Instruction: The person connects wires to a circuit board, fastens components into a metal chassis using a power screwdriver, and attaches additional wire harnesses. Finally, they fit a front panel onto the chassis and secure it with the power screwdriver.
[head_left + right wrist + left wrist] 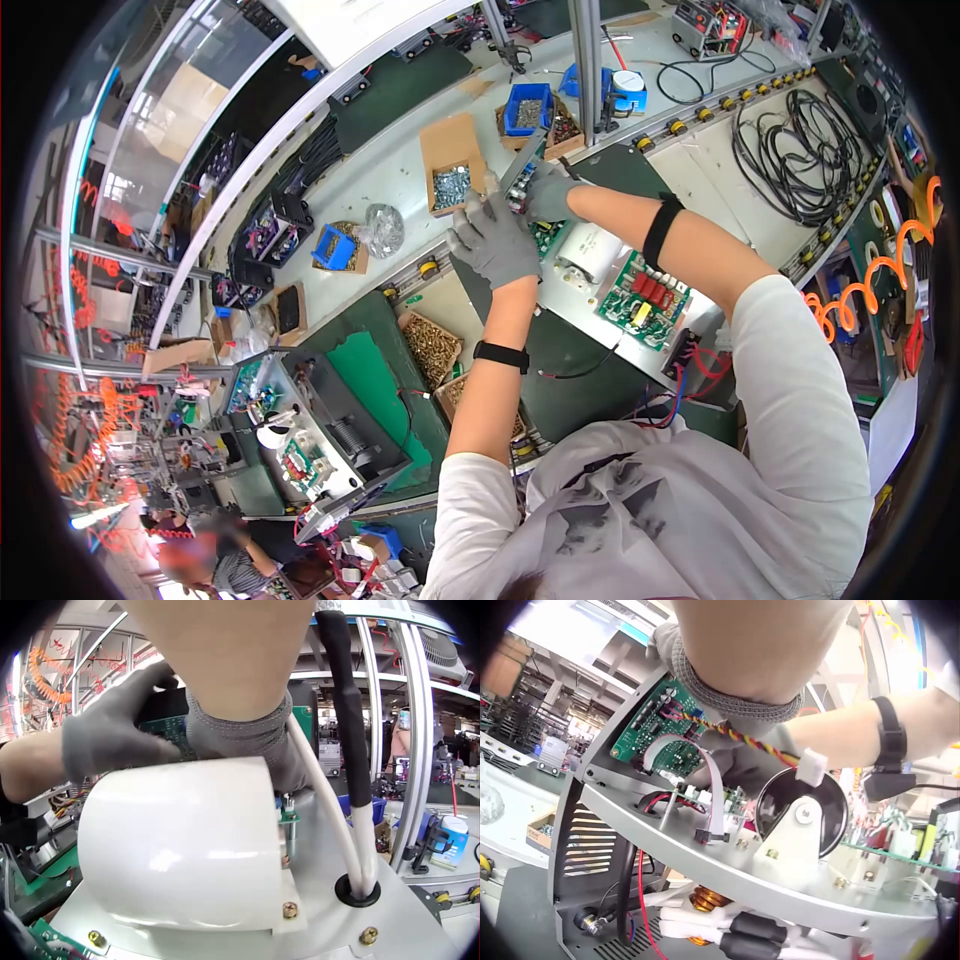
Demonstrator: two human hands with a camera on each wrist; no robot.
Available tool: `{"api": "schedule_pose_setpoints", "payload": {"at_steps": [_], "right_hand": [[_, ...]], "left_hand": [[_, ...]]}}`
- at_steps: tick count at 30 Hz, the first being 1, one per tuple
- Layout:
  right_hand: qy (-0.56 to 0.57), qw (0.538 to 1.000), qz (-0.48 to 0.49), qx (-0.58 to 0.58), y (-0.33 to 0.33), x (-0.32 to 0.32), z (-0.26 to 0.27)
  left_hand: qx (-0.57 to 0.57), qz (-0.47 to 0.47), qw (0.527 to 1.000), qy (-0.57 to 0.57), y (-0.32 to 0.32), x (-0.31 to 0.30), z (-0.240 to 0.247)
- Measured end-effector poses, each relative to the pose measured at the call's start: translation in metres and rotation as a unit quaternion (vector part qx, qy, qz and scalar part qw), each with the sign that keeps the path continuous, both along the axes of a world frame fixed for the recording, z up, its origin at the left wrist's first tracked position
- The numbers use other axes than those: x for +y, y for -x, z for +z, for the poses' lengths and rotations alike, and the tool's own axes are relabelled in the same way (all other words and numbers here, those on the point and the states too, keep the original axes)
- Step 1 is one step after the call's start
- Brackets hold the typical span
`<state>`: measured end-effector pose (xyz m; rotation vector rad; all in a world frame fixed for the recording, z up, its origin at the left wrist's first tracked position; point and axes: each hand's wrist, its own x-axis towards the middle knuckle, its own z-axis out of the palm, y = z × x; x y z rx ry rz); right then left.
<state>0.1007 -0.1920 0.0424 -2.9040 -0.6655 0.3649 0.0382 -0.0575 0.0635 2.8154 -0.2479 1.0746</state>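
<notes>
Both hands wear grey gloves and work at one end of an open electrical machine. My left hand grips the top edge of its dark end panel, fingers over the edge and thumb on the inner side. A green circuit board is mounted on that panel. My right hand reaches in low beside the board, close to a grey ribbon cable; its fingertips are largely hidden, so I cannot tell what they hold. A twisted red, yellow and black cable with a white plug hangs nearby. Behind the hands lies a large white cylinder.
A second green board sits on the machine's metal plate. Across the bench are a cardboard box of screws, a blue bin and a metal post. Another open machine stands at left. Black cable coils lie at right.
</notes>
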Motion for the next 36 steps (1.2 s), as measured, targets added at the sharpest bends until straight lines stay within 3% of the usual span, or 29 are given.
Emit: {"api": "schedule_pose_setpoints", "payload": {"at_steps": [3,4,5,8,13,15,16,18,22,25,27,29,31,33,35,36], "right_hand": [[0.046,0.999,-0.020,0.017,-0.002,0.004,-0.001],[0.003,0.995,-0.070,0.067,-0.007,0.005,-0.001],[-0.001,0.995,-0.071,0.069,-0.008,0.005,-0.003],[0.049,0.996,0.060,-0.044,-0.005,0.005,-0.001],[-0.049,0.998,-0.010,-0.041,-0.005,0.012,-0.020],[0.086,0.978,0.146,-0.119,-0.009,0.011,-0.028],[0.085,0.978,0.146,-0.118,-0.009,0.010,-0.027],[-0.033,0.997,0.051,-0.053,-0.007,0.008,-0.026],[-0.039,0.995,0.055,-0.073,-0.005,0.007,-0.033],[-0.109,0.991,0.024,-0.070,-0.014,0.006,-0.050],[-0.149,0.980,0.039,-0.127,-0.013,0.005,-0.051],[-0.138,0.983,0.055,-0.111,-0.007,0.003,-0.039],[-0.020,0.996,0.048,-0.071,-0.005,0.006,-0.036],[-0.048,0.992,0.060,-0.102,-0.010,0.005,-0.049],[-0.133,0.989,-0.061,-0.028,-0.008,0.008,-0.045],[-0.133,0.989,-0.061,-0.033,-0.009,0.008,-0.045]], "left_hand": [[-0.054,0.044,0.994,-0.089,-0.014,-0.008,-0.016],[-0.064,0.065,0.990,-0.105,-0.016,-0.009,-0.017],[-0.062,0.063,0.990,-0.109,-0.017,-0.008,-0.018],[-0.066,0.031,0.995,-0.072,-0.019,-0.006,-0.022],[-0.090,0.051,0.993,-0.060,-0.018,-0.013,-0.018],[-0.103,0.051,0.992,-0.051,-0.019,-0.013,-0.019],[-0.103,0.051,0.992,-0.048,-0.018,-0.014,-0.018],[-0.099,0.051,0.993,-0.047,-0.018,-0.013,-0.019],[-0.113,0.045,0.992,-0.043,-0.021,-0.012,-0.028],[-0.122,0.054,0.990,-0.040,-0.024,-0.014,-0.032],[-0.133,0.053,0.989,-0.025,-0.025,-0.015,-0.033],[-0.128,0.057,0.990,-0.025,-0.023,-0.018,-0.032],[-0.135,0.073,0.988,-0.029,-0.018,-0.021,-0.024],[-0.104,0.056,0.992,-0.034,-0.017,-0.015,-0.026],[-0.076,0.040,0.996,-0.038,-0.018,-0.010,-0.029],[-0.064,0.042,0.996,-0.047,-0.016,-0.010,-0.023]]}}
